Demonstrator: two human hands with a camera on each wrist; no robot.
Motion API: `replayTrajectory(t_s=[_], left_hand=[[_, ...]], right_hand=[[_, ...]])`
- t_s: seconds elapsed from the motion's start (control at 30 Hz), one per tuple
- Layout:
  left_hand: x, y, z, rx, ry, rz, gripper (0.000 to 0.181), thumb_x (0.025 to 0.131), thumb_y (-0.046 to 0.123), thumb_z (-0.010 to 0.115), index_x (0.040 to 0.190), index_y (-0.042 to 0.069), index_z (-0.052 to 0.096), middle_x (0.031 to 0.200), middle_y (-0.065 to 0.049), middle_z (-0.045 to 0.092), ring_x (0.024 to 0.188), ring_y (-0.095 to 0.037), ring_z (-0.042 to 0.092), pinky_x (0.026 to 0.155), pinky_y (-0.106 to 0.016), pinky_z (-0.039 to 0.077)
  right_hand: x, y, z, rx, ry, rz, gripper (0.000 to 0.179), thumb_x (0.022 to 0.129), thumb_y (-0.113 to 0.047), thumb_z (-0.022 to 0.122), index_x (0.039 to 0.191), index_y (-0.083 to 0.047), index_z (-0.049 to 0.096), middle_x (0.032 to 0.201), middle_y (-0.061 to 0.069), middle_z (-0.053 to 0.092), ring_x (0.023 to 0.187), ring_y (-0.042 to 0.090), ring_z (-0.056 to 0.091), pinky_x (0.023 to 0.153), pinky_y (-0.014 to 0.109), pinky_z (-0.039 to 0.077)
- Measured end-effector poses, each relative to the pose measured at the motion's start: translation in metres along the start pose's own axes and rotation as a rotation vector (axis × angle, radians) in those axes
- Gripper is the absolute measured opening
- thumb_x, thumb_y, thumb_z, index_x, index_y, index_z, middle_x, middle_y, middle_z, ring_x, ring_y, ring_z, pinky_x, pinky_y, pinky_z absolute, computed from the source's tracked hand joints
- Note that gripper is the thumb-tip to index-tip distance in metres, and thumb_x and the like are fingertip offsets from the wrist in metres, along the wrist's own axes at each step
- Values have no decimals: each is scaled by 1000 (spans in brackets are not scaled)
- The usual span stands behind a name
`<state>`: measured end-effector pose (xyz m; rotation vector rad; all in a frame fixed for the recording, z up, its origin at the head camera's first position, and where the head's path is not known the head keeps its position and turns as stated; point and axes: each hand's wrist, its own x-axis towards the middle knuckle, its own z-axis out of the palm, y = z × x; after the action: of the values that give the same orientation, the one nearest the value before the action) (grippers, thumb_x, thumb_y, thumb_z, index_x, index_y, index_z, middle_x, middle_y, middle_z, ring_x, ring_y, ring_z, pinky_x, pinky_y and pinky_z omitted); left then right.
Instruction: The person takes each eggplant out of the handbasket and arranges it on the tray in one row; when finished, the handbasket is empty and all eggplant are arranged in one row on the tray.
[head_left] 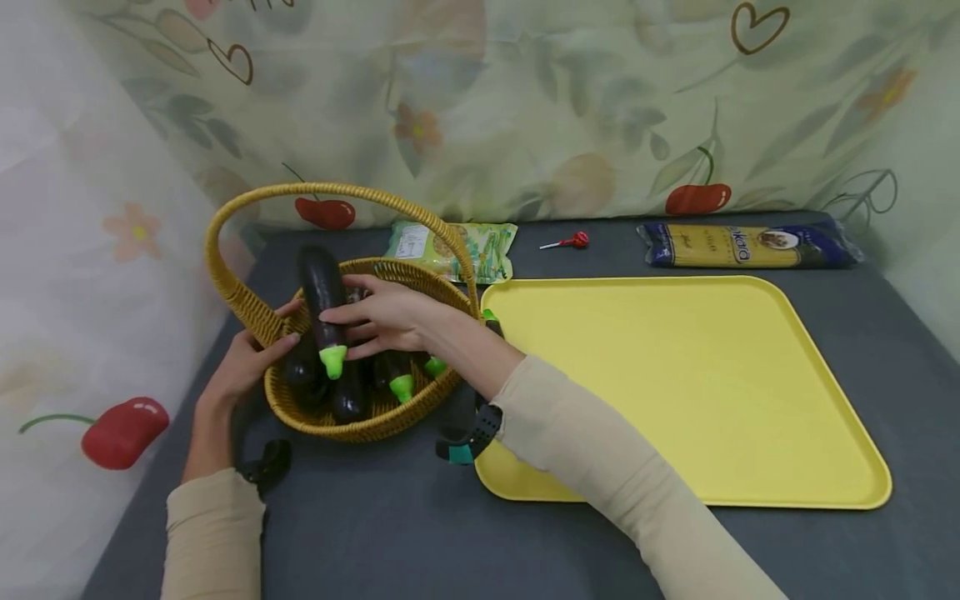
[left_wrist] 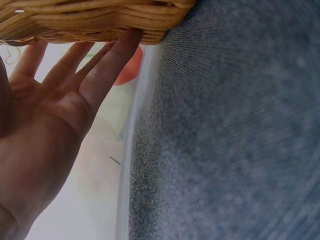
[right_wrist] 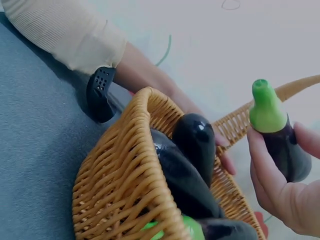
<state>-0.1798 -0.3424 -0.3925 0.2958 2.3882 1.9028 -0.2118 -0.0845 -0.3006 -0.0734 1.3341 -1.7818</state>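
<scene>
In the head view my right hand point(head_left: 390, 312) holds a dark purple eggplant point(head_left: 318, 279) above the wicker basket point(head_left: 360, 432), its bright green stem end pointing down toward me. The right wrist view shows thumb and fingers pinching this eggplant point(right_wrist: 285, 150) near the green cap. My left hand point(head_left: 243, 367) grips the basket's left rim by the handle's base, thumb over the edge; in the left wrist view its fingers point(left_wrist: 107, 72) touch the wickerwork from outside. Several more eggplants point(head_left: 350, 398) lie in the basket, partly hidden by my right hand.
A yellow tray point(head_left: 682, 392) lies right of the basket. Along the back are a green-and-yellow packet point(head_left: 491, 250), a red lollipop point(head_left: 576, 240) and a pasta pack point(head_left: 750, 246). A green-tipped dark thing point(head_left: 492, 322) is mostly hidden by my right forearm. The basket's tall handle point(head_left: 337, 190) arches overhead.
</scene>
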Motion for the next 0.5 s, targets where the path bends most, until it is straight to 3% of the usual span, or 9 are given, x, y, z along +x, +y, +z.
replayTrajectory(t_s=[0.3, 0.5], left_hand=[[0, 1, -3, -12, -5, 11, 51, 97, 10, 56, 146, 10, 41, 131, 8, 52, 116, 0, 46, 90, -14, 36], [0, -1, -3, -35, -10, 29, 51, 97, 8, 55, 146, 8, 40, 132, 8, 52, 115, -1, 47, 90, -14, 37]], right_hand=[[-41, 17, -21, -63, -110, -102, 75, 95, -4, 58, 152, -29, 17, 126, 16, 50, 113, 32, 55, 83, 49, 49], [-62, 29, -34, -103, -130, -168, 74, 95, 0, 55, 153, -26, 16, 127, 20, 51, 110, 31, 57, 82, 48, 50]])
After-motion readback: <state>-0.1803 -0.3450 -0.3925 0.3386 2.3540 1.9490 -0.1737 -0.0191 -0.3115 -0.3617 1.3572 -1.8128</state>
